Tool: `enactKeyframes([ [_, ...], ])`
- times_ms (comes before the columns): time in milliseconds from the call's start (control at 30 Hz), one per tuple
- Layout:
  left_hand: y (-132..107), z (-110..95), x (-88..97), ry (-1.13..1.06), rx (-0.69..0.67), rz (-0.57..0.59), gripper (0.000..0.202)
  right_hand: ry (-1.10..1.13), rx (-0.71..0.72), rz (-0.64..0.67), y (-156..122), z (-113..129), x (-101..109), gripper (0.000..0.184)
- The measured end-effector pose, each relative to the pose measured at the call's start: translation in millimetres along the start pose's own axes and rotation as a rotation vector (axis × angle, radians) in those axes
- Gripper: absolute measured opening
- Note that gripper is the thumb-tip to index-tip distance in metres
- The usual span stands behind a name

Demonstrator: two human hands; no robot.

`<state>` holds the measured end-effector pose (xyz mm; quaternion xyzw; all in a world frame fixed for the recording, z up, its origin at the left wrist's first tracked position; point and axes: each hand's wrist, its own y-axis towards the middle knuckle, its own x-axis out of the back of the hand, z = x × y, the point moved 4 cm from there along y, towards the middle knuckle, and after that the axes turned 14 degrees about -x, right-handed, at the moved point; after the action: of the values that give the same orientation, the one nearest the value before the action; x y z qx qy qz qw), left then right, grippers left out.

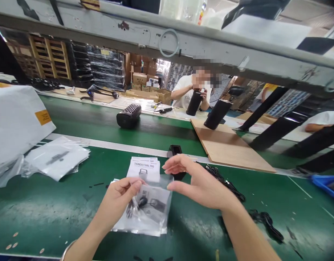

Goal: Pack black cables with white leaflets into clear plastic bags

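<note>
Bag of clear plastic (156, 221), upper edge pinched in my left hand (120, 193), my right hand (201, 181) spread just beside it, white printed paper sheets (135, 170) just beyond both hands, green desk (74, 221) beneath.

The leaflet (143, 169) reads "THUNDERTRAIL PRO", a carton (139, 78) behind shows "MZX", and a person's shirt (187, 98) begins "CO".

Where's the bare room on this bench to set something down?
The green tabletop left of the clear bag, nearer than the stacked bags, is mostly bare, bar scattered specks; also the green strip between perforated device and wooden board. Crowded: around the right hand, with booklets, black box, cables.
</note>
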<state>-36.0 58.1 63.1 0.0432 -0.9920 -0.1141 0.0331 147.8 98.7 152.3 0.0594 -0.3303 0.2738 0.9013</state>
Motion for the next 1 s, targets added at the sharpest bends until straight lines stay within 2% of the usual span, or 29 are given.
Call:
enactKeyframes([
  [33, 0.5, 0.6, 0.7, 0.027, -0.011, -0.025, 0.023, 0.101, -0.049, -0.044, -0.5, -12.3, -6.9, 0.057],
  [67, 1.1, 1.6, 1.4, 0.061, -0.018, -0.044, 0.023, 0.168, -0.094, -0.061, -0.3, -23.2, -16.0, 0.070],
  [133, 2.4, 3.6, 2.9, 0.150, -0.026, -0.067, 0.025, 0.244, -0.157, -0.082, 1.9, -39.2, -35.0, 0.073],
  [167, 2.9, 4.2, 3.8, 0.199, -0.032, -0.074, 0.026, 0.264, -0.172, -0.099, 3.7, -43.8, -42.7, 0.064],
  [267, 4.3, 5.3, 7.8, 0.288, -0.059, -0.076, 0.025, 0.306, -0.170, -0.197, 9.9, -48.9, -53.1, 0.019],
  [300, 5.0, 6.4, 9.4, 0.285, -0.061, -0.068, 0.025, 0.328, -0.164, -0.228, 11.7, -49.4, -53.2, 0.012],
  [433, 6.8, 18.9, 17.1, 0.165, -0.005, -0.040, 0.026, 0.431, -0.139, -0.288, 16.6, -52.5, -50.8, 0.012],
  [567, 6.7, 31.0, 21.2, 0.030, 0.066, -0.024, 0.029, 0.424, -0.106, -0.291, 19.5, -57.3, -54.7, 0.015],
  [633, 7.9, 28.9, 20.9, -0.123, 0.077, -0.035, 0.032, 0.419, -0.064, -0.297, 20.6, -59.6, -56.7, 0.020],
  [733, 11.6, 18.1, 18.3, -0.286, 0.106, -0.033, 0.048, 0.394, 0.021, -0.312, 20.4, -60.1, -57.6, 0.027],
  [800, 13.5, 12.5, 15.1, -0.166, 0.151, 0.017, 0.051, 0.359, 0.066, -0.291, 19.0, -58.1, -57.6, 0.029],
  [900, 13.4, 12.4, 6.9, 0.085, 0.185, 0.149, 0.034, 0.282, 0.064, -0.302, 16.1, -57.8, -50.9, 0.025],
  [967, 12.1, 15.8, 1.9, 0.142, 0.148, 0.184, 0.026, 0.201, -0.054, -0.483, 14.6, -66.6, -35.7, 0.021],
  [1000, 11.5, 17.6, 0.7, 0.155, 0.116, 0.168, 0.026, 0.167, -0.162, -0.597, 14.2, -74.6, -26.2, 0.022],
])
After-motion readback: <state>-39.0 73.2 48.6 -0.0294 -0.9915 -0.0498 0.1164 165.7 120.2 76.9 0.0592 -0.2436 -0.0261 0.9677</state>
